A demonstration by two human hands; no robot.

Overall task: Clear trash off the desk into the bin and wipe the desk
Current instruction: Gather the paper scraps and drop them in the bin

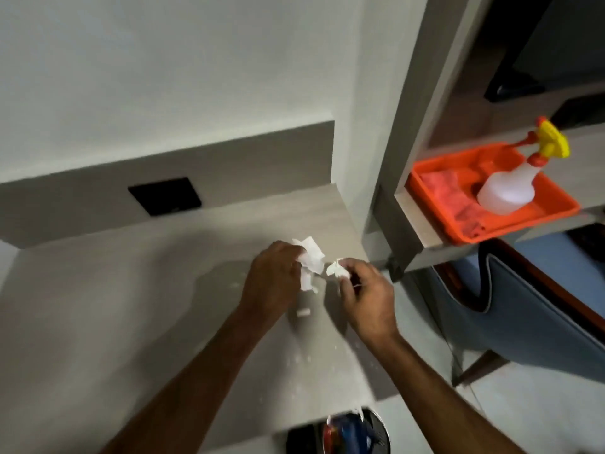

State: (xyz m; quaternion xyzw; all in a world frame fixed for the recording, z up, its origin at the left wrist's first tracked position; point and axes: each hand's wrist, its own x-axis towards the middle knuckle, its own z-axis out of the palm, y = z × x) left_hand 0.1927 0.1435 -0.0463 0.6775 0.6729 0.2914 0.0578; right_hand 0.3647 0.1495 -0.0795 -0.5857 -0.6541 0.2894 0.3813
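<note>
Over the right end of the grey desk (114, 306), my left hand (271, 283) holds a bunch of white paper scraps (309, 260). My right hand (366, 296) sits just to its right, pinching a smaller white scrap (334, 268) between its fingertips. One small white piece (302, 312) lies on the desk under my left hand, and tiny white crumbs (299, 358) are scattered nearer the front edge. The bin (340, 432) stands below the desk's front edge, dark and round, with colourful trash inside it.
An orange tray (435, 217) on the shelf at right holds a white spray bottle (505, 191) with a yellow trigger and a pink cloth (451, 198). A blue chair (530, 319) stands at the right. A black socket plate (165, 195) is set in the desk's back panel.
</note>
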